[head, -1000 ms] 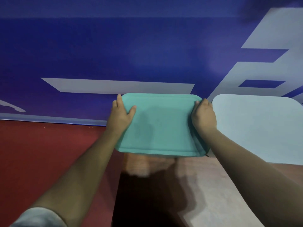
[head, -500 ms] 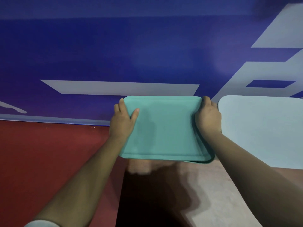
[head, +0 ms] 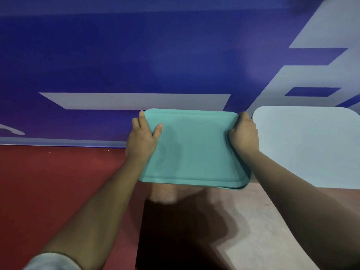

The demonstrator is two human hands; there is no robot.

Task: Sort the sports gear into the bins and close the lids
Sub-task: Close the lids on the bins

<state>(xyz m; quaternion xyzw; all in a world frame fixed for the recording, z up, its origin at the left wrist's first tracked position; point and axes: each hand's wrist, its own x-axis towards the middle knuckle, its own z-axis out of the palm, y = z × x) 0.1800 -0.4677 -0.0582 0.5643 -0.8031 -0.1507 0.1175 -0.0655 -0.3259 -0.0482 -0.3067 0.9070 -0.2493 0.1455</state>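
Teal lid (head: 194, 149): you are holding it by its two short ends, out in front of you, top face turned up toward the camera. Left hand (head: 143, 139) is gripping the left end, with the thumb (head: 158, 129) lying on the top face and the fingers wrapping over the edge, tips out of sight. Right hand (head: 243, 133) is clamping the right end, fingers curling round the rim, fingertips hidden. Thin teal edge (head: 243, 187) is showing under the lid's near right corner; cannot tell whether that is a bin rim, nor whether the lid is sitting down on it. Anything lying beneath the lid is hidden.

Pale blue lid (head: 311, 149) is lying just beside it on the right, nearly touching your right hand. Both lids are sitting over the far end of a light wooden table (head: 263, 221), and your arms are throwing a dark shadow across its near left part. Red floor (head: 58, 182) is running along the left. Blue wall (head: 175, 55) with pale grey shapes is filling the background. Grey sleeve (head: 52, 263) is showing at the bottom of your left arm.
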